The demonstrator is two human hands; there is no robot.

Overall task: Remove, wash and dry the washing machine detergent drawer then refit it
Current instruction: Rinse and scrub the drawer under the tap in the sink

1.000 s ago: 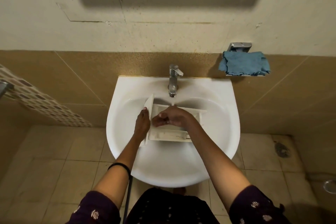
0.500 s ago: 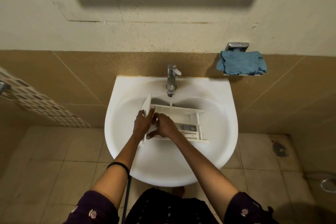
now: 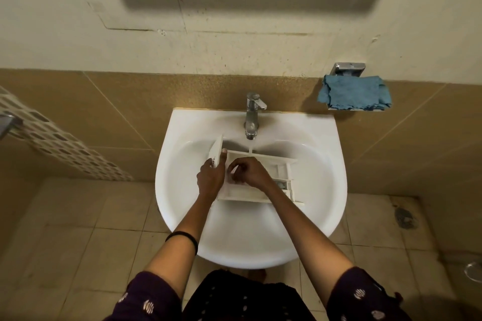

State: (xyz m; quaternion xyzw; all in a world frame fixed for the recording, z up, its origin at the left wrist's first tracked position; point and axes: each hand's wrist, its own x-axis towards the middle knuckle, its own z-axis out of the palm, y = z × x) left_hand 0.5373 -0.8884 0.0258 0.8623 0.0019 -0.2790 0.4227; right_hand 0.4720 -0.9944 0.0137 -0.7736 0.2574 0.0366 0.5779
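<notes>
The white detergent drawer [image 3: 283,167] lies across the white sink [image 3: 320,180], its front panel at the left, under a thin stream of water from the chrome tap [image 3: 252,117]. My left hand [image 3: 210,177] grips the drawer's front panel end, thumb up along the panel's inner side. My right hand [image 3: 247,173] is inside the drawer's left compartment with curled fingers rubbing the plastic; it holds nothing that I can see.
A blue cloth [image 3: 354,92] lies on a small metal shelf on the wall at the right. Brown tiled wall stands behind the sink. A floor drain [image 3: 404,217] is at the right on the beige tiled floor.
My right hand has moved left along the drawer, from its middle to the left compartment beside my left hand. The drawer has shifted slightly; water keeps running.
</notes>
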